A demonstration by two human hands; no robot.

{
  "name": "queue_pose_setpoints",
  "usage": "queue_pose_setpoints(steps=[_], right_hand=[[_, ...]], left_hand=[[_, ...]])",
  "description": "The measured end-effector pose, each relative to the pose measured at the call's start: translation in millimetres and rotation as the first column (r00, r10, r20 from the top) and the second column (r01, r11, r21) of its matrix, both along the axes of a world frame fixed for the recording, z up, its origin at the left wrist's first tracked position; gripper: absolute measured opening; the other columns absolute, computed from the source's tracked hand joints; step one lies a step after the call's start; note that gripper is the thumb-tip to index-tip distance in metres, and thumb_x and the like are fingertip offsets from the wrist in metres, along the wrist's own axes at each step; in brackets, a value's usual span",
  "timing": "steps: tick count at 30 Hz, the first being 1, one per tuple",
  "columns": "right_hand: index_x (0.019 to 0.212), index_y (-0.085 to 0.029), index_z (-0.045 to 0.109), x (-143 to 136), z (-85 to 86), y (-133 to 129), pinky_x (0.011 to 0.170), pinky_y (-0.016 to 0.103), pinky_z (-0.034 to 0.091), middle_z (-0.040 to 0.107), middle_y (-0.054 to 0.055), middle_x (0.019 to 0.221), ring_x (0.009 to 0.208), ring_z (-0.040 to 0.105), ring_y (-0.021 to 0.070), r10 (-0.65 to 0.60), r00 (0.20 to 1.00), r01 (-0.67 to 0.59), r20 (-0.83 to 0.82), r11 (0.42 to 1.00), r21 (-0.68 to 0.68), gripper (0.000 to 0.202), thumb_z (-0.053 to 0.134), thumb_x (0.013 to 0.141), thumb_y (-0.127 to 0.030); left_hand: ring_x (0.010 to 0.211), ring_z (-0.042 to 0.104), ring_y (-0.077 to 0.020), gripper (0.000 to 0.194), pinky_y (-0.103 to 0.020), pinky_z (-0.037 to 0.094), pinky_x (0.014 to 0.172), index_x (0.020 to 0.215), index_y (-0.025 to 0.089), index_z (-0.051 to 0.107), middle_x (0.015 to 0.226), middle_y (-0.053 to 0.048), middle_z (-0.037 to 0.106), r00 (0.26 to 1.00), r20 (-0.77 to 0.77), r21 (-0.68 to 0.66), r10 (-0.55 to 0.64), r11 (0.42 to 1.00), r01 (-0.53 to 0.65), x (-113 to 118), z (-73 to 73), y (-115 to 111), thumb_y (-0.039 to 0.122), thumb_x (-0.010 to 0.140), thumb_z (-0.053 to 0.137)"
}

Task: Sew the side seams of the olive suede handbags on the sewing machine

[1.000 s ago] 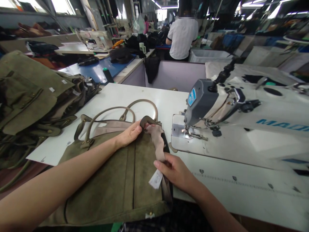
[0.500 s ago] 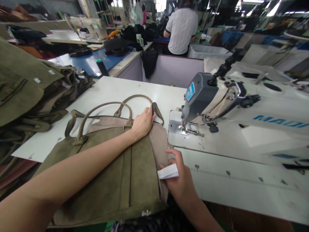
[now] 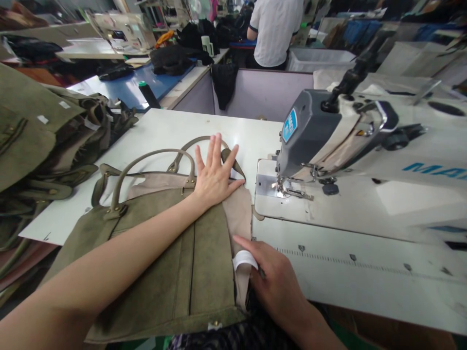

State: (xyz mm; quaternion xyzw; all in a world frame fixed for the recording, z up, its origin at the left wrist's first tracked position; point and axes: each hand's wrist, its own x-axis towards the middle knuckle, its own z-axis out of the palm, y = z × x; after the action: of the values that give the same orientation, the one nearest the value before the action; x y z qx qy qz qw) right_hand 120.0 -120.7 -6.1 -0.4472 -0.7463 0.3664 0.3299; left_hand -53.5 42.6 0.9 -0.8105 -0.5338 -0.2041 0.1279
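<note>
An olive-green handbag with two arched handles lies on the white table, its beige side edge facing the sewing machine. My left hand is open, fingers spread, over the bag's top right corner beside an olive end tab. At the lower right side my right hand is closed on the bag's edge, its forefinger stretched along the beige layer. A curved white strip shows by its fingers; how it is attached, I cannot tell. The right thumb is mostly hidden.
A sewing machine stands right of the bag, its needle area near the bag's edge. More olive bag pieces are stacked at left. A dark thread cone stands behind the table. A person in a white shirt is farther back.
My left hand has unfolded from around the end tab to spread fingers. The right fingers have come in against the bag's edge, and the white strip is now curved and lower on the bag.
</note>
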Motion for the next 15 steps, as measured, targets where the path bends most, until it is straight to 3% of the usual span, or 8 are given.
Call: queue_pose_setpoints(steps=[2, 4, 5, 7, 9, 11, 15], right_hand=[[0.109, -0.017, 0.069, -0.6, -0.7, 1.9, 0.068, 0.034, 0.05, 0.069, 0.009, 0.088, 0.08, 0.063, 0.0238, -0.014, 0.997, 0.007, 0.071, 0.996, 0.092, 0.032, 0.041, 0.096, -0.025], [0.092, -0.018, 0.072, -2.6, -1.0, 3.6, 0.063, 0.034, 0.047, 0.063, 0.009, 0.08, 0.075, 0.057, 0.0235, -0.076, 0.986, 0.046, 0.146, 0.98, 0.195, 0.032, 0.042, 0.098, -0.028], [0.089, -0.018, 0.072, -3.8, -1.2, 4.1, 0.066, 0.035, 0.048, 0.062, 0.01, 0.084, 0.078, 0.056, 0.0242, -0.101, 0.98, 0.057, 0.171, 0.968, 0.245, 0.032, 0.043, 0.098, -0.028], [0.09, -0.017, 0.072, -6.1, -2.3, 4.3, 0.076, 0.039, 0.049, 0.063, 0.012, 0.095, 0.09, 0.055, 0.0261, -0.105, 0.979, 0.045, 0.177, 0.948, 0.316, 0.029, 0.045, 0.098, -0.023], [0.092, -0.015, 0.07, -7.4, -4.3, 3.7, 0.081, 0.04, 0.049, 0.064, 0.012, 0.099, 0.094, 0.055, 0.0259, -0.057, 0.987, 0.007, 0.149, 0.948, 0.319, 0.025, 0.046, 0.097, -0.017], [0.092, -0.014, 0.069, -7.6, -6.4, 2.7, 0.077, 0.037, 0.051, 0.065, 0.01, 0.092, 0.089, 0.056, 0.024, -0.027, 0.992, -0.01, 0.119, 0.954, 0.3, 0.022, 0.048, 0.096, -0.014], [0.099, -0.011, 0.068, -7.0, -7.8, 0.3, 0.077, 0.037, 0.054, 0.066, 0.012, 0.091, 0.088, 0.057, 0.0239, 0.009, 0.996, -0.037, 0.089, 0.946, 0.323, 0.025, 0.044, 0.098, -0.014]], left_hand=[[0.145, 0.004, -0.0482, 0.097, -0.073, 0.004, 0.109, 0.152, 0.011, 0.025, 0.158, -0.03, 0.003, 0.985, 0.078, -0.035, 0.154, 0.988, -0.152, -0.6, -1.4, 3.5, 0.06, 0.078, 0.066], [0.145, 0.006, -0.0476, 0.09, -0.074, 0.003, 0.108, 0.153, 0.011, 0.022, 0.158, -0.029, 0.008, 0.982, 0.086, -0.01, 0.171, 0.985, -0.17, -1.8, -0.3, 3.3, 0.053, 0.084, 0.063], [0.146, 0.01, -0.0441, 0.078, -0.072, 0.002, 0.11, 0.152, 0.014, 0.024, 0.158, -0.025, 0.015, 0.994, 0.053, 0.016, 0.1, 0.995, -0.101, -2.3, 1.4, 1.7, 0.046, 0.089, 0.058], [0.145, 0.026, -0.0317, 0.05, -0.06, 0.006, 0.117, 0.147, 0.023, 0.035, 0.152, -0.015, 0.036, 0.986, -0.08, 0.015, -0.145, 0.989, 0.147, -3.1, 6.1, -3.2, 0.029, 0.099, 0.043], [0.133, 0.045, -0.0214, 0.039, -0.045, 0.023, 0.114, 0.134, 0.028, 0.05, 0.138, -0.006, 0.054, 0.915, -0.198, -0.07, -0.351, 0.936, 0.344, -3.5, 10.2, -7.4, 0.018, 0.102, 0.029], [0.116, 0.057, -0.0184, 0.039, -0.037, 0.037, 0.098, 0.114, 0.025, 0.061, 0.119, -0.004, 0.065, 0.873, -0.257, -0.14, -0.414, 0.91, 0.39, -3.6, 11.4, -8.1, 0.016, 0.103, 0.024], [0.08, 0.06, -0.0205, 0.035, -0.035, 0.04, 0.071, 0.086, 0.017, 0.062, 0.083, -0.007, 0.064, 0.908, -0.268, -0.159, -0.321, 0.945, 0.287, -3.1, 4.2, 0.2, 0.02, 0.102, 0.031]])
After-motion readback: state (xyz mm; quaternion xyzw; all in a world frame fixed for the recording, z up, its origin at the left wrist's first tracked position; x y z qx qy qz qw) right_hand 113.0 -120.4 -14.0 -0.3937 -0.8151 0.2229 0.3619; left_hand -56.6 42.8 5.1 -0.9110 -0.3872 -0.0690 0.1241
